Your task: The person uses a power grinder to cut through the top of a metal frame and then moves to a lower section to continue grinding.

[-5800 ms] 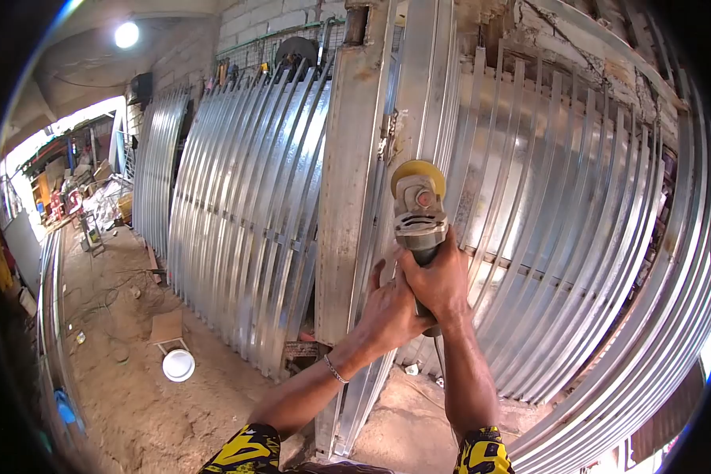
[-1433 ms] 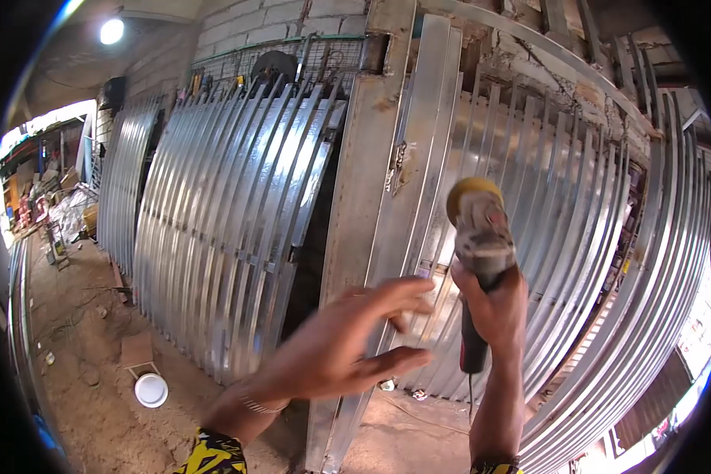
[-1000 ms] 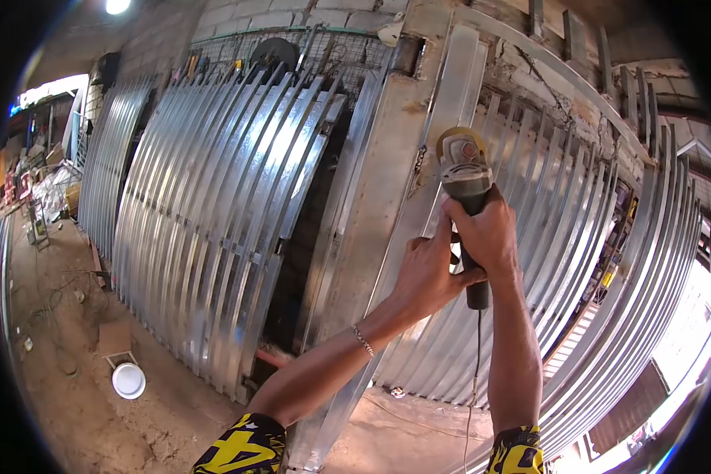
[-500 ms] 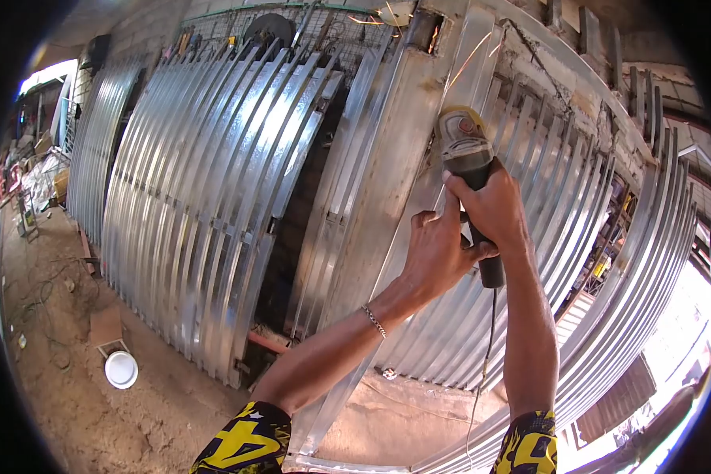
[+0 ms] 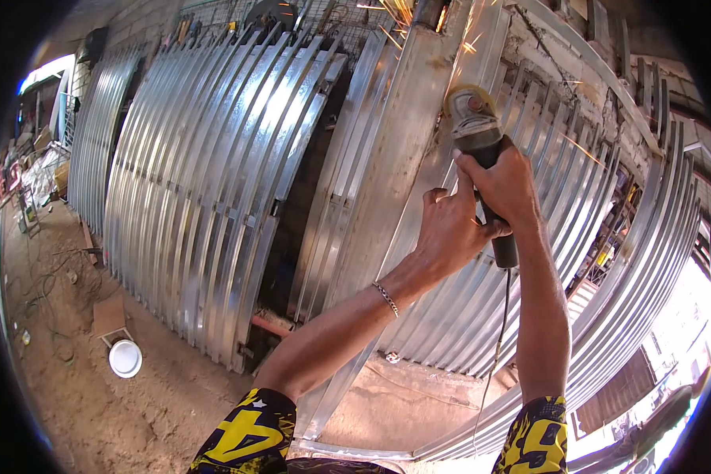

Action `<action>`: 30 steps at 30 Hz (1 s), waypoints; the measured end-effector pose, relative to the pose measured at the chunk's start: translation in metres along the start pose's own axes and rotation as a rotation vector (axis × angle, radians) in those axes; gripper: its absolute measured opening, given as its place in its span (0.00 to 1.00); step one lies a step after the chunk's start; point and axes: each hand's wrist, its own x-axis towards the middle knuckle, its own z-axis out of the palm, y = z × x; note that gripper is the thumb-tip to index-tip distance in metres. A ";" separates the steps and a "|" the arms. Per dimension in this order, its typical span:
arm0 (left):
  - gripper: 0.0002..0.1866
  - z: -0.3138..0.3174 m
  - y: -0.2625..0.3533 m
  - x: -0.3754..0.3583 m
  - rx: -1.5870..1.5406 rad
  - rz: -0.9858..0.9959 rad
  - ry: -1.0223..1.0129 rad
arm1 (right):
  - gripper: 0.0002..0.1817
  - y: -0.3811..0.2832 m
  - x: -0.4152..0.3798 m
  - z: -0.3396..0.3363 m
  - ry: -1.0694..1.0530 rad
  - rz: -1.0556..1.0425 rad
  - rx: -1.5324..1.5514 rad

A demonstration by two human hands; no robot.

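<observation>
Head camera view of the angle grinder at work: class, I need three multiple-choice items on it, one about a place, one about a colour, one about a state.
1. Where does the round white bowl lie?
A. on the dirt floor at lower left
B. hung on the metal gate
C. in the left hand

2. What colour are the patterned sleeves?
A. red and white
B. yellow and black
C. plain green

3. What is the grey angle grinder doing?
A. lying unused on the floor
B. throwing sparks at the upright steel post
C. hanging by its cable

Answers: 1 A, the bowl sits on the ground by a cardboard piece. 2 B, both sleeves show yellow on black. 3 B, orange sparks fly above it while the right hand and left hand grip it.
</observation>
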 end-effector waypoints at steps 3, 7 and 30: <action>0.39 0.005 0.004 -0.005 0.117 0.088 0.084 | 0.36 0.004 -0.004 -0.002 -0.018 -0.010 0.012; 0.39 0.006 0.007 -0.002 0.079 0.058 0.110 | 0.36 0.002 -0.001 -0.004 -0.026 -0.027 0.039; 0.37 -0.007 0.018 0.010 0.045 -0.126 -0.077 | 0.37 -0.004 0.006 -0.009 -0.049 0.025 0.004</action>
